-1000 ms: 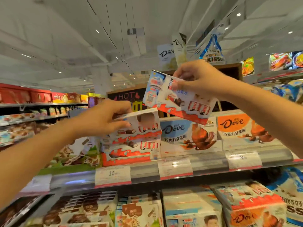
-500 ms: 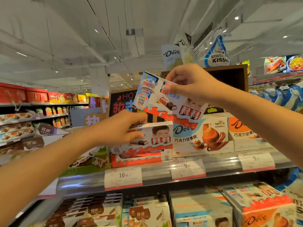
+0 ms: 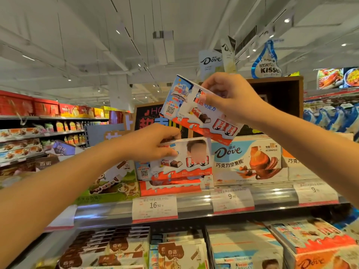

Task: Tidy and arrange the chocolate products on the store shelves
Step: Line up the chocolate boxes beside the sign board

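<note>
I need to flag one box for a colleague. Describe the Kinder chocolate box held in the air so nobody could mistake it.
Find the top shelf with the 16.90 price tag. Directly above the Kinder stack that the left hand grips, the right hand pinches the raised Kinder box. Unlike its shelved neighbours, it is tilted, touches no shelf, and shows a blue book sticker with a QR code.

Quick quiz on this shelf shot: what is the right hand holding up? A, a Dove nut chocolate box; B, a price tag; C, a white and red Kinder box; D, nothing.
C: the right hand pinches the tilted Kinder box above the shelf stack.
</note>
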